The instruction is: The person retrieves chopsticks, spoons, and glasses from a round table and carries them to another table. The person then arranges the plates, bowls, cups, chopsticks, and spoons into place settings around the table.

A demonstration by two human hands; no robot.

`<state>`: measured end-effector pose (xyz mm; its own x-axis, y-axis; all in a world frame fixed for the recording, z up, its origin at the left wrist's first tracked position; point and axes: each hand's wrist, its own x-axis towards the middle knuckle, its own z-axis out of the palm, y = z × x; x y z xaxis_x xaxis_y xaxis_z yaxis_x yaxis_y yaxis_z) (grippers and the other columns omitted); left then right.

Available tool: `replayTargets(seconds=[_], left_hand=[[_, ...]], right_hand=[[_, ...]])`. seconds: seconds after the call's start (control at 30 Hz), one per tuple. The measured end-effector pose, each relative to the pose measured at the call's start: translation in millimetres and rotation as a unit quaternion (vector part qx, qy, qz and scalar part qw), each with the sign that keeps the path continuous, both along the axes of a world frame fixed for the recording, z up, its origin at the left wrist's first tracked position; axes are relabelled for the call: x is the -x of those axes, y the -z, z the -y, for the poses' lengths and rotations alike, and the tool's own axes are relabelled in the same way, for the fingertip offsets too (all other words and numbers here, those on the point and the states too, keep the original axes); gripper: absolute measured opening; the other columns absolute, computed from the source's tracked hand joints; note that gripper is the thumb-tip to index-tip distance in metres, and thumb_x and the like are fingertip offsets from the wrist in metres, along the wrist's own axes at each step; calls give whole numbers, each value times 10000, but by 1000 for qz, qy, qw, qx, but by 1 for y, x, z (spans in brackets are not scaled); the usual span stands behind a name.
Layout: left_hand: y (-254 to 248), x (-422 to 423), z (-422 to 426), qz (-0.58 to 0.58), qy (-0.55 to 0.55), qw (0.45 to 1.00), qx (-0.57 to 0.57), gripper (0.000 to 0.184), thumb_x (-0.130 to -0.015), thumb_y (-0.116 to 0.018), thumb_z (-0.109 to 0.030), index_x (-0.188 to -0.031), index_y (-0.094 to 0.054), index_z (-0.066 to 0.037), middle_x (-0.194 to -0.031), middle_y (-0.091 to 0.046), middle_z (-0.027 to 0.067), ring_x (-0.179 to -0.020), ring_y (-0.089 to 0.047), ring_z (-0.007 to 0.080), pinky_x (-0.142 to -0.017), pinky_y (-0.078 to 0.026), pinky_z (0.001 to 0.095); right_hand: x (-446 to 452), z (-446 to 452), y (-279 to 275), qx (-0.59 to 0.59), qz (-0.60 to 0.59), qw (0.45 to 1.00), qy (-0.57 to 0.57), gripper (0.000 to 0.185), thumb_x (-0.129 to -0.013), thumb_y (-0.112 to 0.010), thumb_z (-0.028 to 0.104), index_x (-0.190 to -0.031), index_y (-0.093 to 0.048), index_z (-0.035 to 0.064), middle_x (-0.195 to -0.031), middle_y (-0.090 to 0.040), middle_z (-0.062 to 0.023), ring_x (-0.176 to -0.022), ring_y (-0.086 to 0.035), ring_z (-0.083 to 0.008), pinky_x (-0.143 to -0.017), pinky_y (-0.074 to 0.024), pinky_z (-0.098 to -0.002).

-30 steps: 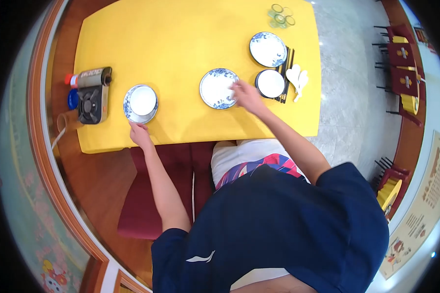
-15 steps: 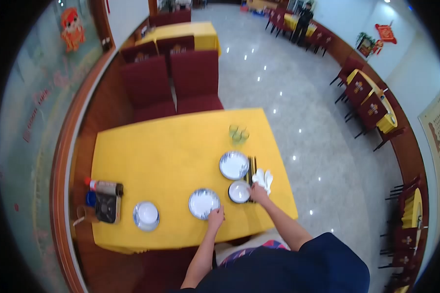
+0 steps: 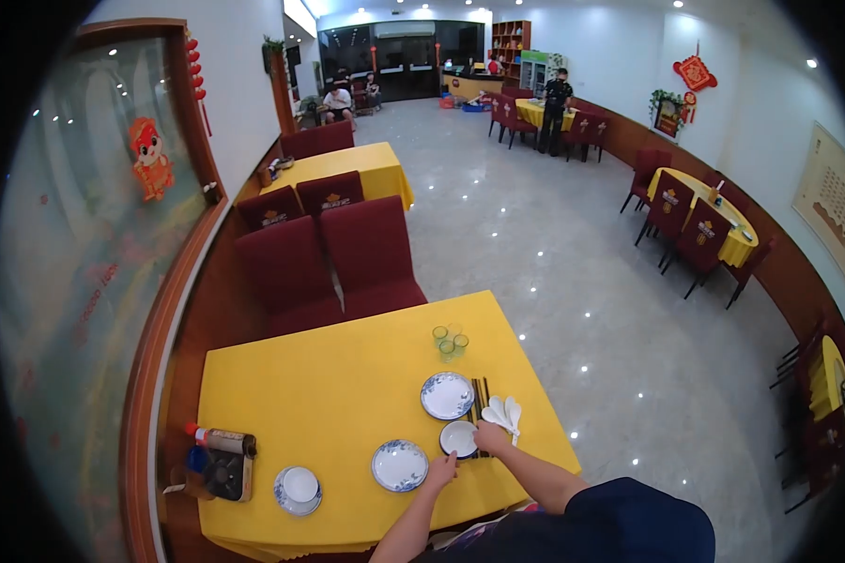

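Reaching over the yellow tabletop [image 3: 329,403], a person in a dark blue top has both hands at one white bowl [image 3: 458,437]. The right grip [image 3: 489,436] looks closed on the rim at the bowl's right side. The left grip [image 3: 442,468] is at its near edge, fingertips against or just beside it; from where I stand I can't tell whether they pinch it, nor whether the bowl is off the cloth. Just left of the left grip lies a blue-patterned plate [image 3: 400,466]. Farther left, well apart from it, a smaller bowl [image 3: 300,484] sits on a saucer [image 3: 297,509], and past those is a black portable stove [image 3: 226,477] with a red-capped canister [image 3: 228,442] beside it. Straight beyond the bowl, near both hands, is another patterned plate [image 3: 447,395]. Dark chopsticks [image 3: 476,392] run just past the right grip, with white spoons [image 3: 499,413] fanned beside them. Farther out beyond both hands stand clustered greenish glasses [image 3: 447,348], and past the table's far edge, maroon chairs [image 3: 371,253].
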<state>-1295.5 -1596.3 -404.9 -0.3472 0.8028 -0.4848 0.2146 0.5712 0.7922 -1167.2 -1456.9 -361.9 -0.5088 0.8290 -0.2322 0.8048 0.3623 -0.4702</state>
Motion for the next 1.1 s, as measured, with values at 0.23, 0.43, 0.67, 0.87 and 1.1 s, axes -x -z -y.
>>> replayTargets(seconds=[0.23, 0.43, 0.67, 0.87, 1.1], left_hand=[[29, -11, -3, -127, -55, 986, -91, 464, -928, -450, -376, -732, -659, -11, -664, -655, 167, -660, -646, 328, -662, -497, 447], [-2, 7, 27, -136, -130, 978, -93, 513, -929, -426, -451, -788, -661, -17, -733, -660, 209, -736, -636, 395, -690, -477, 486], [-47, 25, 83, -47, -229, 972, -26, 391, -935, -499, -266, -727, -638, 35, -617, -657, 141, -607, -663, 245, -614, -502, 380], [-22, 59, 87, -104, -241, 965, -13, 376, -943, -479, -241, -746, -654, 28, -628, -666, 137, -615, -666, 264, -653, -514, 380], [-18, 84, 80, -69, -223, 972, 3, 405, -958, -477, -281, -783, -668, 30, -624, -670, 116, -585, -649, 205, -616, -508, 342]], right_hand=[[-2, -2, 32, -67, -96, 993, 3, 218, -813, -523, 156, -907, -571, -35, -939, -615, -312, -898, -591, -494, -809, -480, -528], [16, 15, 9, -151, -122, 980, -41, 331, -893, -529, 304, -1001, -537, -9, -763, -650, -213, -665, -644, -398, -613, -528, -469], [55, 78, -28, 292, -125, 946, 57, 197, -896, -593, 179, -853, -522, 1, -606, -623, -109, -498, -619, -173, -442, -479, -298], [99, 85, 10, 312, -128, 939, 66, 193, -896, -578, 171, -856, -504, -4, -589, -611, -104, -490, -610, -174, -451, -494, -297], [112, 97, 32, 261, -132, 948, 123, 237, -922, -579, 236, -933, -512, 9, -657, -641, -112, -526, -632, -170, -466, -514, -301]])
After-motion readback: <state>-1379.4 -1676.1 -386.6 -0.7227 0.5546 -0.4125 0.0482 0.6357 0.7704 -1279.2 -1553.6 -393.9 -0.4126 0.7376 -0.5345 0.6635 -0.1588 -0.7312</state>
